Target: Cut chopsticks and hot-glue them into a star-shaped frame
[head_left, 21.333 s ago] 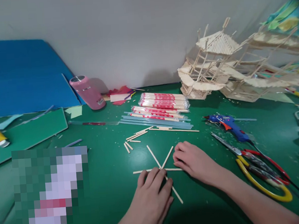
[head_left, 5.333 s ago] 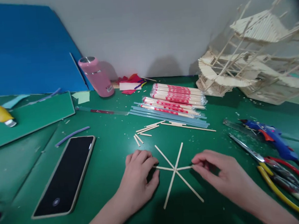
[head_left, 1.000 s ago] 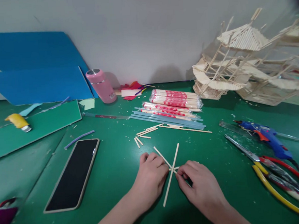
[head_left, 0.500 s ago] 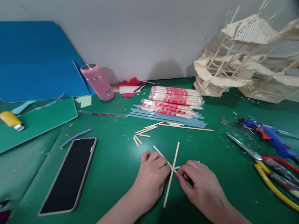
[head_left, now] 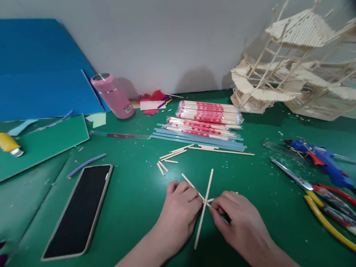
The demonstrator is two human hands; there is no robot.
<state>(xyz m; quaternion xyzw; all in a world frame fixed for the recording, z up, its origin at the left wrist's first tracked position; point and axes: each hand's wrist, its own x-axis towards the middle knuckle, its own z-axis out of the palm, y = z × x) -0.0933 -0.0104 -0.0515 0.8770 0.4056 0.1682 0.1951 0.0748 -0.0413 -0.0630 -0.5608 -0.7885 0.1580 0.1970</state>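
Note:
Several thin wooden sticks cross on the green table between my hands. The longest stick (head_left: 210,180) slants from upper right to lower left over the others. My left hand (head_left: 181,209) is closed, its fingertips curled down against the crossing; a second stick (head_left: 188,182) pokes out past its knuckles. My right hand (head_left: 243,222) pinches near the lower right end of that second stick, thumb and index finger together. A third stick (head_left: 211,199) passes under the right fingers, mostly hidden. My left fingertips are largely out of sight behind the hand.
Short cut sticks (head_left: 173,154) and bagged sticks (head_left: 208,112) lie ahead. A glue gun (head_left: 322,156) and pliers (head_left: 310,193) lie right, below a stick-built model house (head_left: 301,31). Leftward are a phone (head_left: 78,213), pink flask (head_left: 114,96), yellow cutter (head_left: 5,143) and blue boards (head_left: 35,94).
The head view has shifted slightly, so the phone and flask appear a little farther left. My hands and the crossed sticks stay almost the same.

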